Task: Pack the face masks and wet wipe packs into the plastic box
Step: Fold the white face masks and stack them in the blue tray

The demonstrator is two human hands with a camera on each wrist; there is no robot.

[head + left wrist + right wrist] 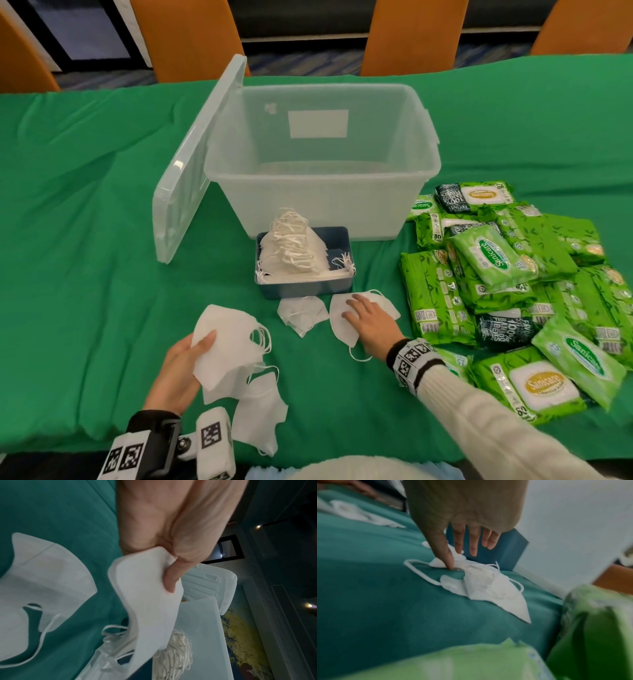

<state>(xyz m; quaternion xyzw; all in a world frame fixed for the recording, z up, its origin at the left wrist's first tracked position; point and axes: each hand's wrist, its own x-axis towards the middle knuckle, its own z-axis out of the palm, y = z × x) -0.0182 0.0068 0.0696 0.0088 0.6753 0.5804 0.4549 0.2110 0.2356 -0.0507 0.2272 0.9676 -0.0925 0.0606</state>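
My left hand (pixel 190 354) grips a stack of white face masks (pixel 229 346) above the green cloth; in the left wrist view the thumb (pixel 173 580) presses on the stack (pixel 147 608). My right hand (pixel 363 315) lies with straight fingers on a single mask (pixel 339 317) in front of the blue tray (pixel 337 240). The right wrist view has the thumb down at that mask's (pixel 496 592) edge. Two more masks lie loose on the cloth (pixel 301 313) (pixel 260 418). The clear plastic box (pixel 322 192) stands open behind the tray. Green wet wipe packs (pixel 513 291) are heaped at the right.
The box lid (pixel 191 171) leans against the box's left side. The blue tray holds a tall pile of masks (pixel 291 250). Orange chair backs (pixel 191 37) line the table's far edge. Green cloth (pixel 85 240) covers the table.
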